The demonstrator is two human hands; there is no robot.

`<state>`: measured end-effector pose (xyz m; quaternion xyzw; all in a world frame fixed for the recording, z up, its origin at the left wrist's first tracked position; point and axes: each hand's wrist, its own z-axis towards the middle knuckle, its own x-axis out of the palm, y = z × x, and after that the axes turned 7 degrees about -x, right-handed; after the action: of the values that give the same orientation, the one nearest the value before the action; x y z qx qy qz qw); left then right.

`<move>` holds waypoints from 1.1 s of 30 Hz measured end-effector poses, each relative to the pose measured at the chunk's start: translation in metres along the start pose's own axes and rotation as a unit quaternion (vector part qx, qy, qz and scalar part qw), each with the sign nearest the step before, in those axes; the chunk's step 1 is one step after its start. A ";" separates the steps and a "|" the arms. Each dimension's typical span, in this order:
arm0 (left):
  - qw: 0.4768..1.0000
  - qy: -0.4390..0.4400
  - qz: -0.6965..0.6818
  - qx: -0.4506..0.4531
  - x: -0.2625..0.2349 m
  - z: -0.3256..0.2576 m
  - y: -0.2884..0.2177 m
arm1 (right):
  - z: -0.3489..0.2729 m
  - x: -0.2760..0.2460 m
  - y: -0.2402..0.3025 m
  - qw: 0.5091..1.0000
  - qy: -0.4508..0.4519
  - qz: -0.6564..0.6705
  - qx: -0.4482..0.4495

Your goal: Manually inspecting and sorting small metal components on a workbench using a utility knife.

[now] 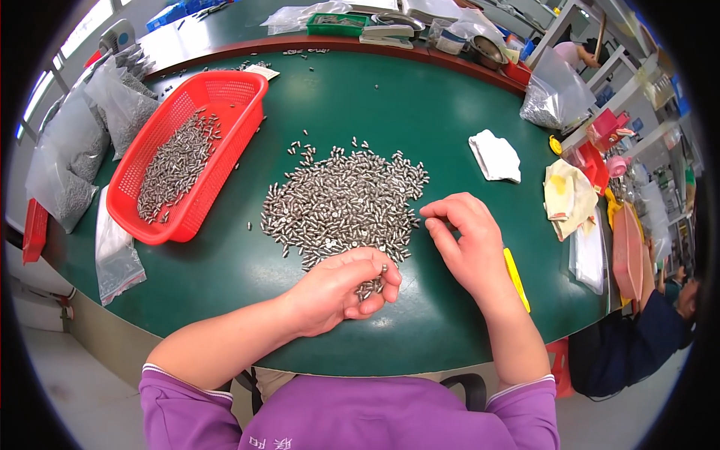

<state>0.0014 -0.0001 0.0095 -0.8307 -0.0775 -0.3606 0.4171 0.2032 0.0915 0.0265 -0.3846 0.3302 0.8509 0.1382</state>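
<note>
A broad heap of small, shiny metal pins with tapered ends (337, 199) lies on the green tabletop in front of me. At the heap's near edge my left hand (349, 285) is cupped, its fingers curled around several of the same metal pins. My right hand (466, 232) is at the right edge of the heap, thumb and forefinger a little apart, and nothing shows between them. The other fingers of that hand are bent under and partly hidden. To the left, a red plastic basket (244, 124) holds many more of these pins.
Clear bags of metal parts (75, 142) stand at the left edge, beside a flat plastic bag (116, 255). On the right lie a white cloth (495, 156), a yellow-stained cloth (568, 196) and a yellow cutter (517, 280). A green tray (337, 25) is at the back. Another person (637, 341) sits at right.
</note>
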 end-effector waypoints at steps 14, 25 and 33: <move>1.000 0.007 0.017 0.006 -0.003 0.002 0.002 | -0.004 0.005 -0.009 0.995 0.079 -0.002 0.061; 1.000 0.006 0.000 0.025 -0.004 0.002 0.004 | -0.002 0.003 -0.004 0.982 0.117 0.134 0.058; 0.999 -0.003 -0.012 0.046 -0.001 0.002 0.003 | -0.006 0.008 0.012 0.937 0.146 0.316 0.011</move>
<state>0.0034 -0.0004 0.0059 -0.8106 -0.1050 -0.3593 0.4503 0.1954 0.0780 0.0233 -0.3790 0.4604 0.7816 -0.1832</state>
